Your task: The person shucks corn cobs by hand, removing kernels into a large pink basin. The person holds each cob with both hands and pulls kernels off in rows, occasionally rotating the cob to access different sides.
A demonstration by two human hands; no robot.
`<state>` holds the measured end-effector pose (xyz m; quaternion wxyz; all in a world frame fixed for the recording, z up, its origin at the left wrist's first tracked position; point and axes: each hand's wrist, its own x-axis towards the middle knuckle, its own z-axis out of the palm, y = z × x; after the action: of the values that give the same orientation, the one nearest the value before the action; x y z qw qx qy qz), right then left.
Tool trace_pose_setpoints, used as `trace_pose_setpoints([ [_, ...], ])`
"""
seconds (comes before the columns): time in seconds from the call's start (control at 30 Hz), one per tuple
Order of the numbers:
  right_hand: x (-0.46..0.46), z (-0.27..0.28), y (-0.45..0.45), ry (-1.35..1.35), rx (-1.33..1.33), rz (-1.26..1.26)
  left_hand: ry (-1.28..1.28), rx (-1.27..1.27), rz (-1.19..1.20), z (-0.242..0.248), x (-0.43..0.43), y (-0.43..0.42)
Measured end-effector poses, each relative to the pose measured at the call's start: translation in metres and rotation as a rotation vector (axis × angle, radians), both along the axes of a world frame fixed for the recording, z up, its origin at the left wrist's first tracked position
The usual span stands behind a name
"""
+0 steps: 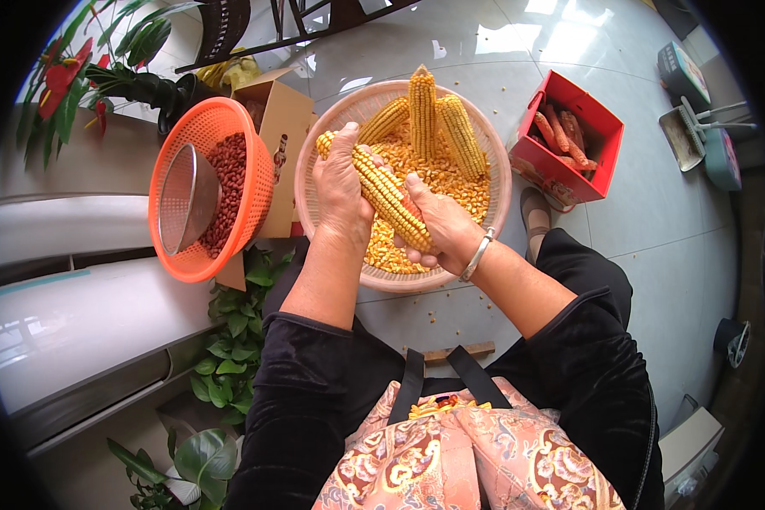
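Note:
A dried ear of corn (392,199) lies slantwise between my two hands, above a round pinkish plastic basket (307,185). My left hand (342,185) grips its upper end, the thumb pointing up along it. Around the lower end curls my right hand (443,220), thumb pressed on top. By the right thumb a strip of reddish bare cob shows among the yellow rows. Loose corn kernels (392,252) cover the basket's bottom. Three more ears lean inside at the far side, the middle ear (422,115) standing nearly upright. My fingers partly hide the held ear.
An orange colander (264,185) with red beans (229,185) and a metal mesh strainer (188,197) sits left, by a cardboard box (287,127). Right stands a red box (564,175) of stripped cobs (574,134). Kernels dot the tiled floor (650,217). Leafy plants (229,357) border the left.

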<state>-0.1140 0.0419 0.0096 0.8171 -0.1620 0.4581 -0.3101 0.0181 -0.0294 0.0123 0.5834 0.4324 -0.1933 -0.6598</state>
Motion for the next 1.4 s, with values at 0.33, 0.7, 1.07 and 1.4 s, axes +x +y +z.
trace_pose_setpoints([
  [0.33, 0.005, -0.001, -0.005, -0.083, -0.300, -0.124, 0.002, -0.009, -0.031, 0.005, -0.006, 0.006],
  [0.7, 0.003, 0.003, 0.005, 0.104, -0.349, -0.050, -0.127, -0.047, -0.087, 0.006, -0.002, 0.005],
  [1.07, 0.003, 0.001, 0.002, 0.058, -0.194, -0.093, -0.046, -0.046, -0.069, 0.008, -0.007, 0.008],
  [1.4, 0.003, 0.004, -0.002, 0.103, -0.304, -0.031, -0.153, -0.038, -0.215, 0.006, -0.016, 0.019],
])
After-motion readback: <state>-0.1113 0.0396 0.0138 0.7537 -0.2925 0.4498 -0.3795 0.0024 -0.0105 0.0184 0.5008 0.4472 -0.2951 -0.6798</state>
